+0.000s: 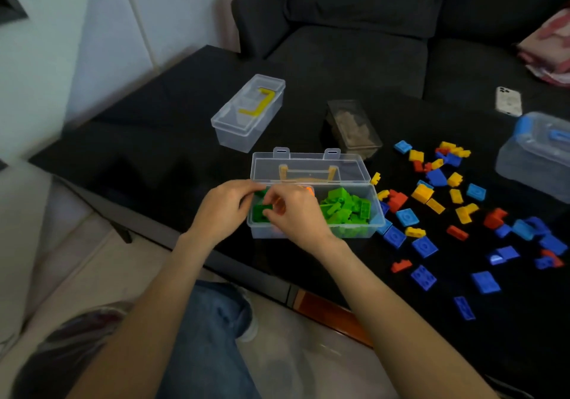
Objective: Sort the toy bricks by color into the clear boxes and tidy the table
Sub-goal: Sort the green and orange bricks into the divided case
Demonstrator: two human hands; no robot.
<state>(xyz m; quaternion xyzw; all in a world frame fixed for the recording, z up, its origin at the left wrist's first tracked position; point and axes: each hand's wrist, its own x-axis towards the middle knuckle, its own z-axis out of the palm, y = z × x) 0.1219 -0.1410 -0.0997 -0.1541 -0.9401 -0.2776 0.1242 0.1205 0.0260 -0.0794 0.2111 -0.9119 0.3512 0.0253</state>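
An open clear box [377, 213] with its lid [308, 168] tipped back sits at the near table edge, holding several green bricks [345, 210]. My left hand [223, 209] and my right hand [296, 213] meet over the box's left end. Both pinch a dark green brick [262, 212] between their fingertips. An orange piece [308, 189] shows just behind my right hand. To the right of the box, loose blue, yellow and red bricks [456, 213] lie scattered on the black table [154, 152].
A shut clear box with a yellow handle [248, 111] stands behind on the left. A dark-tinted box [351, 128] stands behind the open one. A blue-latched box [536, 152] and a phone [508, 101] lie far right. A dark sofa [354, 28] borders the table.
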